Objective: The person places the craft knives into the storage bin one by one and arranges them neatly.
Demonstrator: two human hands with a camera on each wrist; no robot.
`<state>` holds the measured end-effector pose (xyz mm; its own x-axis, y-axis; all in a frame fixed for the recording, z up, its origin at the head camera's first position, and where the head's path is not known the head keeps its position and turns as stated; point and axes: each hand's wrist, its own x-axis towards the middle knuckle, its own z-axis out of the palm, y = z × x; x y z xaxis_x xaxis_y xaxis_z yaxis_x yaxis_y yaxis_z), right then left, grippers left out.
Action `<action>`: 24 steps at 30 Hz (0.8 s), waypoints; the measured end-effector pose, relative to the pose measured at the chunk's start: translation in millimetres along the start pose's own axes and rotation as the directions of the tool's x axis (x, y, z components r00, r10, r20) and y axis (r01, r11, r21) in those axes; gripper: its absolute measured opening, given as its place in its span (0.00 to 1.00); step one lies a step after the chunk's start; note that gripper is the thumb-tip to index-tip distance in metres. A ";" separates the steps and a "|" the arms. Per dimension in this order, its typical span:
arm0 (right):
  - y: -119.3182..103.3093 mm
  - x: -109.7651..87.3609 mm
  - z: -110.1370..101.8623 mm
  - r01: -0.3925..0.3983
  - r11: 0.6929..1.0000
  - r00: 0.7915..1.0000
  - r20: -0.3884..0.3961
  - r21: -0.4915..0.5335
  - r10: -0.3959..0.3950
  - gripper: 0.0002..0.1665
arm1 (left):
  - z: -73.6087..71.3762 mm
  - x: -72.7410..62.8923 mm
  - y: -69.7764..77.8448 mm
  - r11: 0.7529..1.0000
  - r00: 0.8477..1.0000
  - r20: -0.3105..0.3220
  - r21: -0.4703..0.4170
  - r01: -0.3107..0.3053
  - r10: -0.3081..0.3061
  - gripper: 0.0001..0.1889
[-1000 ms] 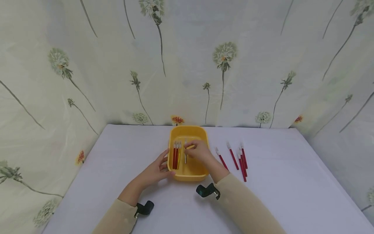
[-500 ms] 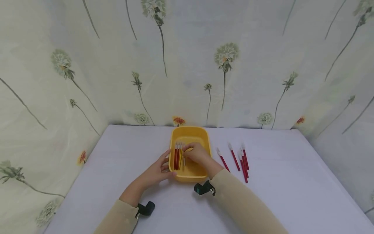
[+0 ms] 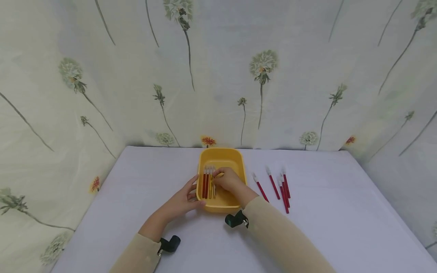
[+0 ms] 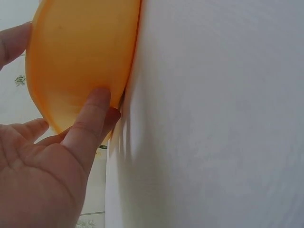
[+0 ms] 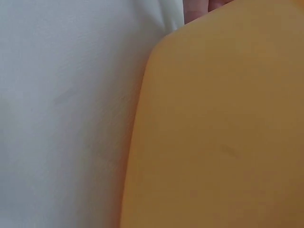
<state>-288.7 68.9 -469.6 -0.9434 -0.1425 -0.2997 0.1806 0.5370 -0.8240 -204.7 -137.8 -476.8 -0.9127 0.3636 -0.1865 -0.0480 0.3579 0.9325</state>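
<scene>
A yellow tray stands near the table's back edge. My left hand steadies it at the left, with fairly straight fingers against the outer wall and the thumb at the near corner. Inside the tray, red paintbrushes with pale tips lie side by side along the left wall, a yellow paintbrush beside them. My right hand reaches in over the right side and pinches a pale-handled paintbrush just right of the yellow one. The hand covers part of it. In the right wrist view, the tray's wall fills much of the picture.
Several red paintbrushes lie loose on the white table, right of the tray, some touching or overlapping. A hanging cloth printed with dandelions rises behind the table. Dark wrist cameras sit by both sleeves.
My right hand has shifted left inside the tray, bringing the pale paintbrush close beside the yellow one. The left hand keeps its place on the tray.
</scene>
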 end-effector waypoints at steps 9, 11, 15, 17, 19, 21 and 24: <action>0.5 -0.9 0.6 0.010 1.000 1.000 -0.017 -0.001 -0.010 0.10 | -0.5 -0.8 3.5 1.000 1.000 0.004 0.001 -0.007 0.007 0.52; 0.9 -1.8 0.4 0.017 1.000 1.000 -0.024 0.011 -0.016 0.09 | -0.2 -1.2 4.5 1.000 1.000 0.002 -0.002 -0.008 0.008 0.52; 0.2 -4.7 -0.9 0.015 1.000 0.999 -0.045 0.017 -0.014 0.08 | 0.4 -2.5 5.6 1.000 1.000 -0.003 -0.006 -0.008 0.008 0.51; -0.8 -6.6 -2.3 0.020 1.000 0.998 -0.059 0.008 -0.020 0.08 | 0.4 -3.0 5.7 1.000 1.000 -0.002 -0.008 -0.012 0.012 0.51; -2.4 -8.5 -4.4 0.041 0.999 0.996 -0.076 -0.007 -0.041 0.07 | 0.3 -3.2 5.6 1.000 1.000 0.000 -0.014 -0.020 0.020 0.51; -4.4 -10.8 -6.9 0.063 0.998 0.994 -0.090 -0.009 -0.063 0.07 | 0.3 -3.3 5.3 1.000 1.000 0.002 -0.018 -0.025 0.026 0.51; -8.2 -14.6 -11.0 0.105 0.994 0.988 -0.111 -0.014 -0.106 0.07 | 0.4 -3.3 5.2 1.000 1.000 -0.002 -0.015 -0.024 0.024 0.51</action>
<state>-279.5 75.7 -453.2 -0.9821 -0.1057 -0.1556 0.0767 0.5304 -0.8443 -201.8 -136.8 -471.4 -0.9145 0.3702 -0.1635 -0.0322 0.3362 0.9412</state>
